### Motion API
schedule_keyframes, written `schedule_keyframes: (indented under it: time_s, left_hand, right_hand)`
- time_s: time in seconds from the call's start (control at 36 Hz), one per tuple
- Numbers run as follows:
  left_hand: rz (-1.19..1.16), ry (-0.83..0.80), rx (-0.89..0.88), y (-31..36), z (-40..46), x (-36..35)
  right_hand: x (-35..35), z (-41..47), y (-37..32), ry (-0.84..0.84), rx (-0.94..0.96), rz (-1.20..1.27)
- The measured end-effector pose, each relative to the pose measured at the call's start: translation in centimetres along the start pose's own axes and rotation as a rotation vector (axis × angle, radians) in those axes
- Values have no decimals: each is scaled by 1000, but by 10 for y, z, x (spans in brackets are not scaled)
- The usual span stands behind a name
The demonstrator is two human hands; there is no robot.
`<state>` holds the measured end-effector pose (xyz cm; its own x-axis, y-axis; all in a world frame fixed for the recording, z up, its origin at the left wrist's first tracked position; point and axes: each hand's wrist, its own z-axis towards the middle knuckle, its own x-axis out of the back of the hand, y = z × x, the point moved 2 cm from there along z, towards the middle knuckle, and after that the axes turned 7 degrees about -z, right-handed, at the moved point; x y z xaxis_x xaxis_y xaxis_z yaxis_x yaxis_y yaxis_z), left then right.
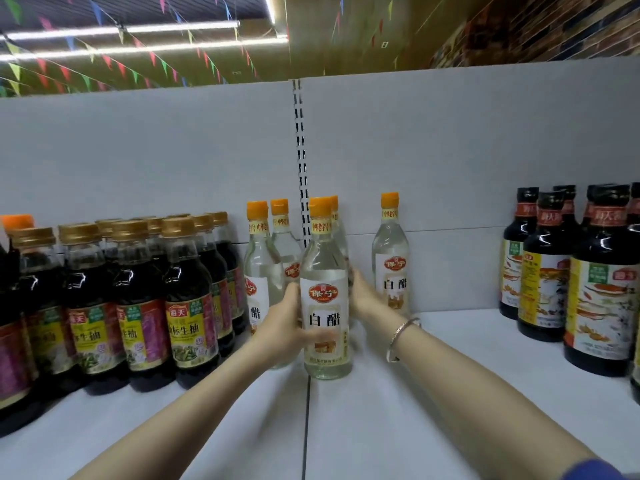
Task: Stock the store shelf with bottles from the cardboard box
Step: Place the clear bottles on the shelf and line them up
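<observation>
While the front vinegar bottle (325,299) stands upright on the white shelf (433,393), both hands are on it, so this looks like the placing step: a bottle being set into line with the rest. It sits right at the seam between the two shelf boards, with three more clear bottles close behind it and to its left, and a lone clear bottle (390,258) standing apart to the right.

The left hand (280,327) cups the bottle's left side, thumb laid across the lower label, fingers wrapped round the back. The right hand (363,296) reaches in from the other side; its fingers go behind the bottle and might be on the one behind it instead, since the glass hides them (the motion blur does not help). Both forearms stretch out long and nearly level over the shelf, converging on the bottle, a bracelet (401,337) on the right wrist.

The dark sauce bottles (187,299) crowd in at the left, and another dark group (602,282) stands well off to the right. The cardboard box is nowhere in sight.

Next, I'd say, the bottle wants nudging back snug against its neighbours, label square to the front, then both hands letting go cleanly so nothing rocks, and back to the box for another.
</observation>
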<state>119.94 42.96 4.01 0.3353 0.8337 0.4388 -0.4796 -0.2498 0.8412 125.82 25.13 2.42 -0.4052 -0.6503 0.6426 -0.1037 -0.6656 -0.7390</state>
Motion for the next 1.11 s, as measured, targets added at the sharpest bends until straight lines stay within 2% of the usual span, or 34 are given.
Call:
schedule_keyframes:
  time_s: [0.08,0.14,0.22,0.36,0.56,0.67,0.75,0.92,1.0,1.06,1.11]
  left_hand:
    - [18,24,6,-4,1,4]
    - [28,29,4,-5,0,6]
    - [29,34,3,-7,0,7]
    - [37,44,1,-7,1,6]
    - [41,67,-5,-7,3,3]
    - [39,91,-12,-6,8,-5]
    - [21,117,-3,-5,16,-15]
    - [48,191,-39,2,29,-43]
    - [95,218,-92,8,30,-59]
    - [104,219,-121,13,32,-70]
    - [118,223,-139,16,35,-81]
  right_hand:
    - [-5,-3,-7,25,84,-29]
    - [-6,-7,-11,50,62,-21]
    - [-7,-12,-18,37,-56,121]
    - [-11,-14,-24,166,-114,169]
    - [0,-23,-24,109,-74,10]
    - [20,-30,-13,130,-56,-63]
    - [42,-38,-8,137,-20,-13]
    - [70,-69,-11,-23,-39,272]
    - [72,-83,-6,-147,-57,298]
    - [72,-87,-1,-110,-43,298]
    - [72,-86,5,25,-25,208]
